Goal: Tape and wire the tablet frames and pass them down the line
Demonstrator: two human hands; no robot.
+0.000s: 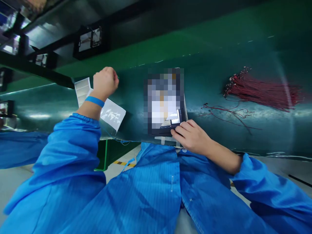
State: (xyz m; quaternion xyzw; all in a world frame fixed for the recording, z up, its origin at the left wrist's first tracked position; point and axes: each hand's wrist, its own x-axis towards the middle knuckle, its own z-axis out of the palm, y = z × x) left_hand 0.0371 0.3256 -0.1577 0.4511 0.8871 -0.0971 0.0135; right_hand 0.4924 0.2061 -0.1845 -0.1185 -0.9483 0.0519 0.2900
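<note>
A black-framed device point(156, 130), partly blurred by pixelation, lies on the green work surface point(207, 78) in front of me. My right hand point(191, 136) rests at its lower right corner, fingers bent and pressed together on the edge; whether they grip anything is hidden. To the left, my left hand point(106, 81) is raised above the surface, curled in a fist-like shape with its fingertips turned away, so what it may hold cannot be made out. Below it lie a shiny white sheet point(113, 114) and a pale sheet with strips point(82, 90).
A large bundle of red wires point(263, 91) lies at the right, with several loose wires point(229, 112) nearer the device. Framed units point(90, 40) stand on the dark line at upper left. Another person's blue sleeve point(21, 148) shows at the left edge.
</note>
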